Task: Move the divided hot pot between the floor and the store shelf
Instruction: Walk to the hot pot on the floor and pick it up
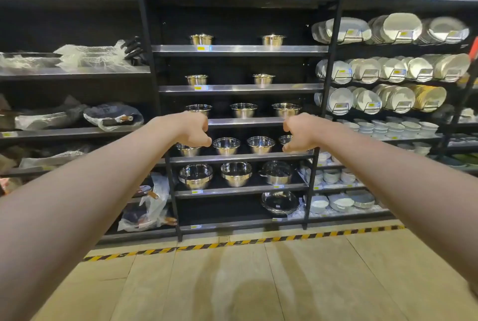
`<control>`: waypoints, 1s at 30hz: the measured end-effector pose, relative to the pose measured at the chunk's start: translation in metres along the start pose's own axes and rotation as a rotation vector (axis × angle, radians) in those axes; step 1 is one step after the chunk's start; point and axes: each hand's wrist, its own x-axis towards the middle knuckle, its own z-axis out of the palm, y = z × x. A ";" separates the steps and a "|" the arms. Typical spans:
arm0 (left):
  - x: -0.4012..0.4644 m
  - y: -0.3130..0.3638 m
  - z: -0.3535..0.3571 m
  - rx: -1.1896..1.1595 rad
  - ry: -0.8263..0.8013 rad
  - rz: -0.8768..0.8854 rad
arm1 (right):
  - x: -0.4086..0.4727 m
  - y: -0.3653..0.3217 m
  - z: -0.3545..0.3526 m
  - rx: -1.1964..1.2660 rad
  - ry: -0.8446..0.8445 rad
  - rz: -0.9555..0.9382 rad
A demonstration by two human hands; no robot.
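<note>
Both hands, left hand (192,130) and right hand (297,132), fingers curled and empty, extend toward the store shelf (240,157) of steel bowls (226,145).

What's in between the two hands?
In the head view, shiny steel bowls on a shelf show between the left hand and the right hand.

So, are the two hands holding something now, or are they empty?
Empty. The left hand and right hand are loosely curled in the air, nothing between the fingers.
</note>
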 end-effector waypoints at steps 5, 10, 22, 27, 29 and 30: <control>0.045 0.024 0.017 -0.028 -0.073 -0.008 | 0.024 0.033 0.010 -0.014 -0.021 0.026; 0.120 0.067 0.023 -0.017 -0.091 0.040 | 0.067 0.096 0.030 -0.064 -0.036 0.075; 0.328 0.239 0.027 -0.053 -0.051 0.231 | 0.141 0.315 0.050 -0.078 -0.006 0.175; 0.394 0.330 0.043 -0.042 -0.061 0.362 | 0.144 0.411 0.065 -0.089 -0.057 0.310; 0.422 0.365 0.046 -0.039 -0.053 0.426 | 0.147 0.445 0.071 -0.092 -0.057 0.365; 0.435 0.383 0.048 -0.028 -0.054 0.458 | 0.149 0.461 0.073 -0.094 -0.056 0.387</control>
